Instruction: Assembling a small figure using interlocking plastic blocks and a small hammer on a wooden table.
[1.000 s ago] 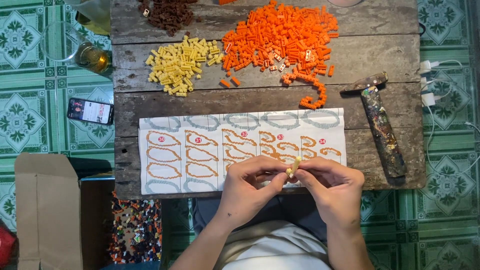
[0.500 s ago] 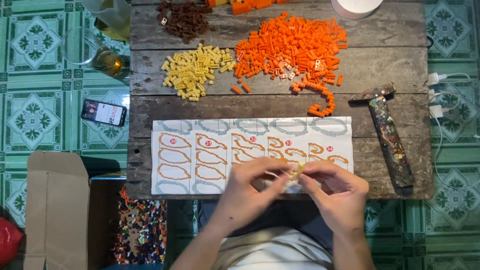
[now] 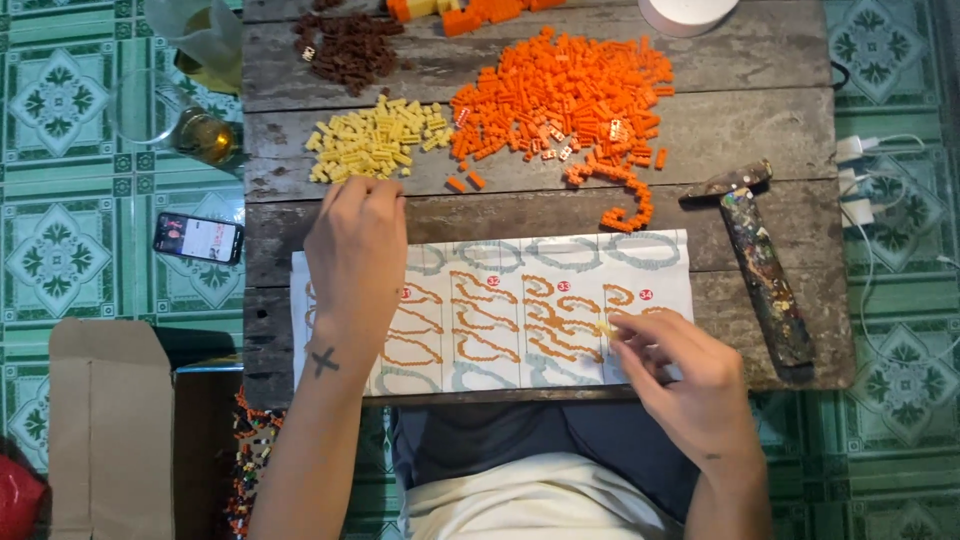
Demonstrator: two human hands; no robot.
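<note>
floor: green patterned tiles, cardboard box (image 3: 105, 420), phone (image 3: 198, 238), glass (image 3: 205, 135)
tabletop (image 3: 780, 110): weathered planks, printed sheet (image 3: 500, 310)
left hand (image 3: 357, 255): fingers curled, touching yellow bricks (image 3: 375, 140)
orange bricks (image 3: 560, 95): pile at centre
right hand (image 3: 690, 385): fingers pinching 1 small yellow piece (image 3: 606, 327) over the sheet
hammer (image 3: 760, 260): right edge

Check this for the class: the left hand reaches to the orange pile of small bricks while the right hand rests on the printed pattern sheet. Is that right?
Not quite. In the head view, the left hand reaches to the yellow pile, not the orange pile. The right hand does rest on the printed pattern sheet.
</note>
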